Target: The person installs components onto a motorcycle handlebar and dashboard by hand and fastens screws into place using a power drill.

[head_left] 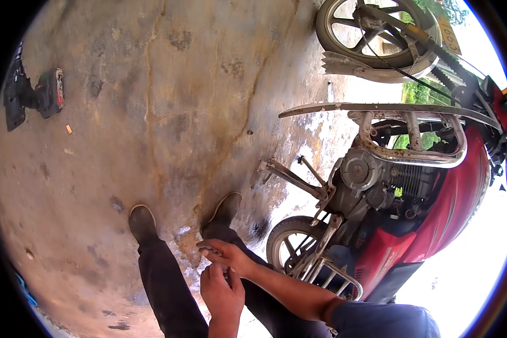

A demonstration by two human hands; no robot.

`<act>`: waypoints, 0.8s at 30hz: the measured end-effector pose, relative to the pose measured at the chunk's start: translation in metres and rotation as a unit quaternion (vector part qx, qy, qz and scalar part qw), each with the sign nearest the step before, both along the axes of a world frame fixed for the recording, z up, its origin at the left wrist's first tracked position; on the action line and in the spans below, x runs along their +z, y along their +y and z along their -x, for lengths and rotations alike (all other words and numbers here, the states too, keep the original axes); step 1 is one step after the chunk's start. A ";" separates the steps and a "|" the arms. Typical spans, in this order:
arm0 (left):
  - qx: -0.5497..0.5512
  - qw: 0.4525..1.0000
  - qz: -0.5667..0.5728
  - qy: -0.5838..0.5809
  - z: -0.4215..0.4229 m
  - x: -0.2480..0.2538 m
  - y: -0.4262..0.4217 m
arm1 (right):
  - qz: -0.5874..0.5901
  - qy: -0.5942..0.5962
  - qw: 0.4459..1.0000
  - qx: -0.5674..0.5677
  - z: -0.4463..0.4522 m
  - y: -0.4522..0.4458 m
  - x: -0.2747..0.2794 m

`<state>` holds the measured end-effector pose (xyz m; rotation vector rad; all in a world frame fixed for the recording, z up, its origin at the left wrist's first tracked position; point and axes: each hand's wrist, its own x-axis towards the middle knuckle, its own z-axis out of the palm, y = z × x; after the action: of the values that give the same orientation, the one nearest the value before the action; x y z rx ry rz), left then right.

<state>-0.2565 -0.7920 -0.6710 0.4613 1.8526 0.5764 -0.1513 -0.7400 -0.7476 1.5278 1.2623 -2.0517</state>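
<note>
My left hand point(222, 294) is raised in front of my legs with its fingers bent inward. Just beyond it, my right hand point(229, 258) reaches in from the right, its fingers drawn together near the left fingertips. The hands are almost touching. Anything between the fingers is too small or too hidden to name. To the right, a red motorcycle point(383, 256) stands on the floor, with its engine point(361, 169) and a metal crash guard point(414, 160) facing me.
My shoes point(143, 221) are on the stained concrete floor point(197, 84). A black cordless power tool point(31, 93) lies at the far left, near a small orange piece point(69, 129). The motorcycle's stand point(292, 176) juts towards me. Something blue point(25, 290) shows at the lower left edge.
</note>
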 end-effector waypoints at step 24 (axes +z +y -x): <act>0.073 0.988 -0.109 -0.076 0.108 0.052 -0.055 | -0.168 -0.128 0.977 -0.005 -0.091 0.061 0.305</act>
<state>-0.3640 -0.8467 -0.6193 0.4144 1.6931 0.8949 -0.0608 -0.6789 -0.4425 1.8734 1.5533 -1.6370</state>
